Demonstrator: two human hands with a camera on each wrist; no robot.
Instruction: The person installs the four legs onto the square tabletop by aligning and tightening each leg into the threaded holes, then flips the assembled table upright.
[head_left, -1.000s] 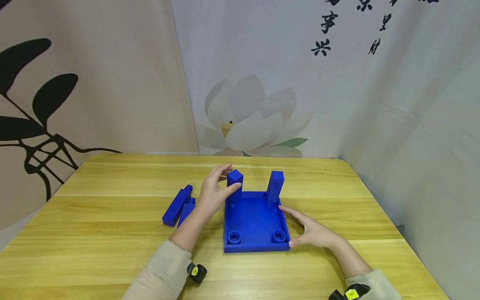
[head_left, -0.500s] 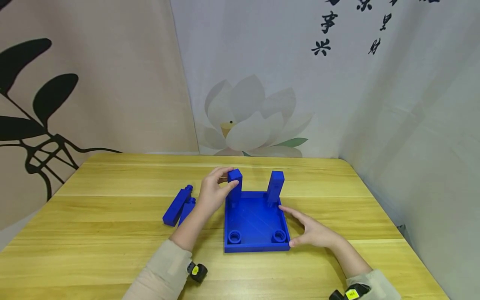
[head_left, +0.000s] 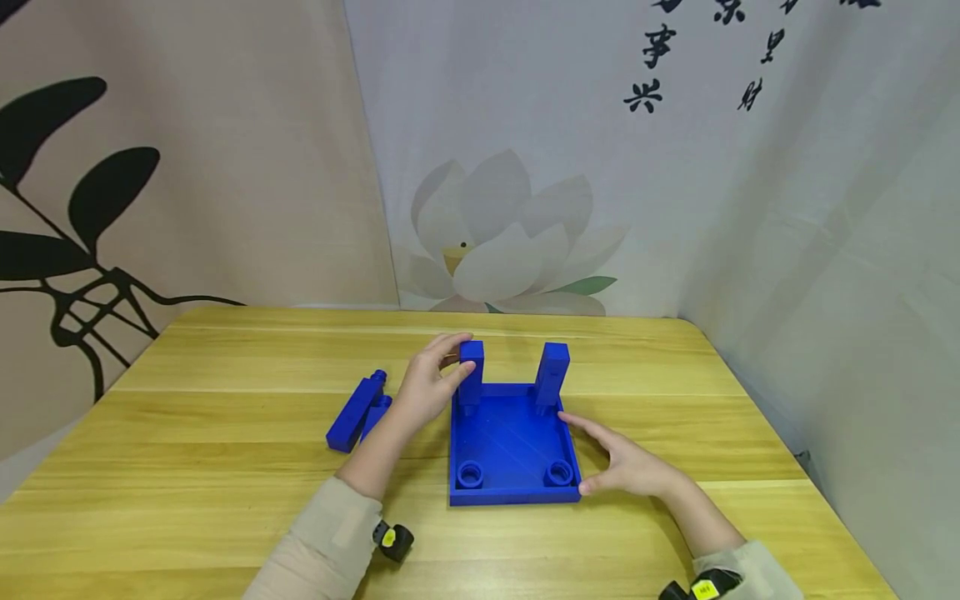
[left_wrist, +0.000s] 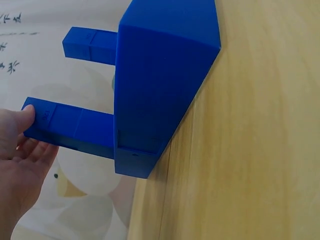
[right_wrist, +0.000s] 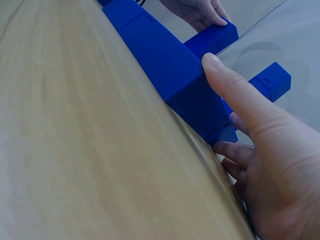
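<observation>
Pale wooden worktop (head_left: 225, 475), printed curtain (head_left: 277, 167) behind; blue tray (head_left: 517, 497) near the middle, one post (head_left: 472, 385) standing at its far-left corner.
Left hand (head_left: 429, 385) has its grip pinched on that post; right hand (head_left: 626, 467), fingers spread apart, touches the tray's right side. Uneven left-hand pressure might tilt the post; slack right-hand bracing might let the tray skid.

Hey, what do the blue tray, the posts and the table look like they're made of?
The tray is probably hard plastic with a satin finish: uniform blue, crisp edges. The posts look like the same plastic; their blue matches and their sides bear small marks. The table seems smooth wood or wood-look laminate, given its grain streaks.
</observation>
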